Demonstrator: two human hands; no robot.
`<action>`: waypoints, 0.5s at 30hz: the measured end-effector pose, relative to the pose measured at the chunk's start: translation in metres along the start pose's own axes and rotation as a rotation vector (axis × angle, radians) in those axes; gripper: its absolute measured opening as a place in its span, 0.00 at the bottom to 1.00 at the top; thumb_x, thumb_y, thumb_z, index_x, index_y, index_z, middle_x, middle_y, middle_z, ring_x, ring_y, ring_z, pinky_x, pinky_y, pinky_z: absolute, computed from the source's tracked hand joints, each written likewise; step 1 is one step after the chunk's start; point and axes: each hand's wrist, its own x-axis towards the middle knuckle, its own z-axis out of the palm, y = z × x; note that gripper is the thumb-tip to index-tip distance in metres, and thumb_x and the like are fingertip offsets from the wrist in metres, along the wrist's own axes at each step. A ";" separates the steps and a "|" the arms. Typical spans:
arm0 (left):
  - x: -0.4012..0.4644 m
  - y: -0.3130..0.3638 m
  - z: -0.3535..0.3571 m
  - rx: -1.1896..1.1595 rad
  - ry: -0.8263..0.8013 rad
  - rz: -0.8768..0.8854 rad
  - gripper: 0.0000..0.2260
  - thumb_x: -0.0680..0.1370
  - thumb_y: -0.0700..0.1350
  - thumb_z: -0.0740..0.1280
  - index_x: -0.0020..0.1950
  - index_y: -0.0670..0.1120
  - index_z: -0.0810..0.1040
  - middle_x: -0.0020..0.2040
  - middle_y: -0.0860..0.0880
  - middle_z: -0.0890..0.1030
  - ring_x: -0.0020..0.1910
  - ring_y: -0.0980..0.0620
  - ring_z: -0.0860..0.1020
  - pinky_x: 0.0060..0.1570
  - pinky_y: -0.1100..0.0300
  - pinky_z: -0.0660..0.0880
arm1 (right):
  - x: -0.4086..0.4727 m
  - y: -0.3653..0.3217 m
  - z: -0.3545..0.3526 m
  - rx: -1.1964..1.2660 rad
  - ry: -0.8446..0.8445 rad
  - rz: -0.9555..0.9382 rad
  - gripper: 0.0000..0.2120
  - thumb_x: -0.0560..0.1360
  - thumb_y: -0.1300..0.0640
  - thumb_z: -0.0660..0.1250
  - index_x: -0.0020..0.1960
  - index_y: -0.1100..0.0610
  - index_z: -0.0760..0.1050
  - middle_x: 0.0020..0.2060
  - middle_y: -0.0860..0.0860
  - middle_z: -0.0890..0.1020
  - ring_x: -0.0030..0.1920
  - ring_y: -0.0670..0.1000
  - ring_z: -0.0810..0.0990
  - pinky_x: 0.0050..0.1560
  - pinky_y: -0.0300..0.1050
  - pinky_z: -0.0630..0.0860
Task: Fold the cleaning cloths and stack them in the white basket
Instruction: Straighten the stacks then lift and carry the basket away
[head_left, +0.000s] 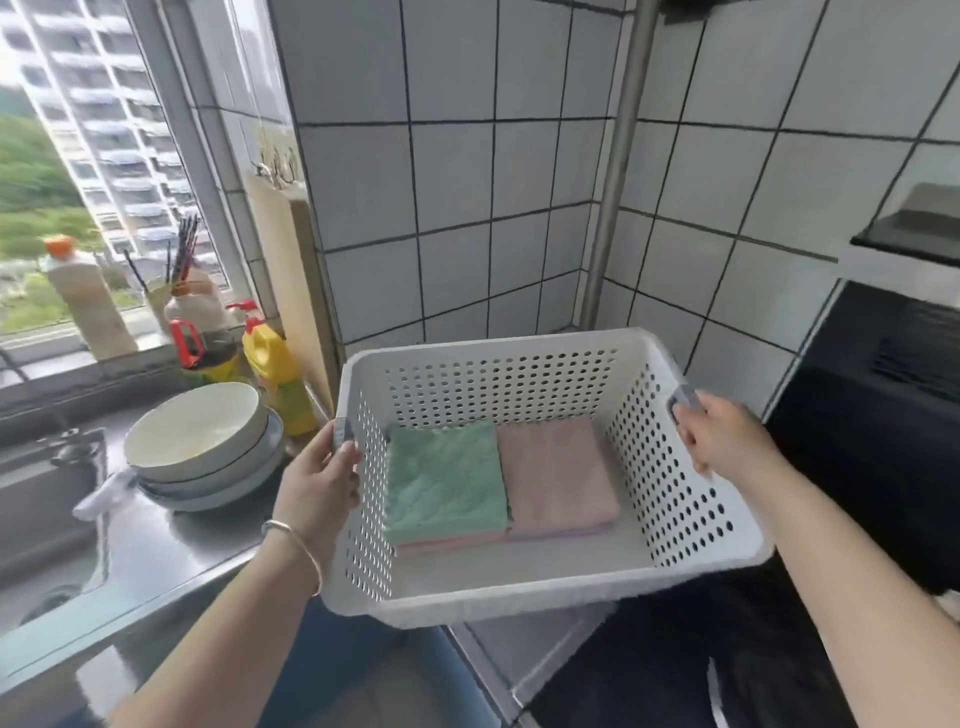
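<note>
A white perforated basket is held up in the air in front of the tiled corner. My left hand grips its left handle and my right hand grips its right handle. Inside, folded cloths lie in two flat piles side by side. A green cloth tops the left pile, with a pink one under it. A pink cloth tops the right pile, with a lilac edge showing below it.
Stacked bowls and plates stand on the steel counter at left, beside a sink. Bottles, including a yellow one, line the window sill. A wooden cutting board leans on the wall. A black stove is at right.
</note>
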 end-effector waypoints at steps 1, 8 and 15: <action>0.010 -0.007 0.005 0.004 0.032 -0.018 0.14 0.80 0.38 0.58 0.62 0.53 0.72 0.35 0.50 0.72 0.29 0.55 0.65 0.23 0.70 0.67 | 0.021 -0.001 0.012 -0.023 -0.026 0.000 0.14 0.79 0.56 0.56 0.35 0.56 0.67 0.28 0.52 0.71 0.27 0.52 0.70 0.28 0.40 0.65; 0.069 -0.061 0.032 0.104 0.212 -0.124 0.13 0.80 0.38 0.57 0.57 0.55 0.73 0.36 0.49 0.75 0.31 0.52 0.66 0.33 0.59 0.65 | 0.142 0.015 0.098 -0.121 -0.220 0.028 0.10 0.79 0.56 0.55 0.41 0.54 0.71 0.33 0.54 0.75 0.31 0.53 0.73 0.31 0.42 0.71; 0.086 -0.081 0.055 0.119 0.294 -0.178 0.12 0.81 0.38 0.56 0.56 0.52 0.73 0.35 0.50 0.74 0.30 0.53 0.67 0.32 0.59 0.65 | 0.197 0.029 0.131 -0.249 -0.310 -0.042 0.11 0.79 0.56 0.54 0.48 0.57 0.73 0.42 0.59 0.78 0.37 0.55 0.75 0.32 0.42 0.72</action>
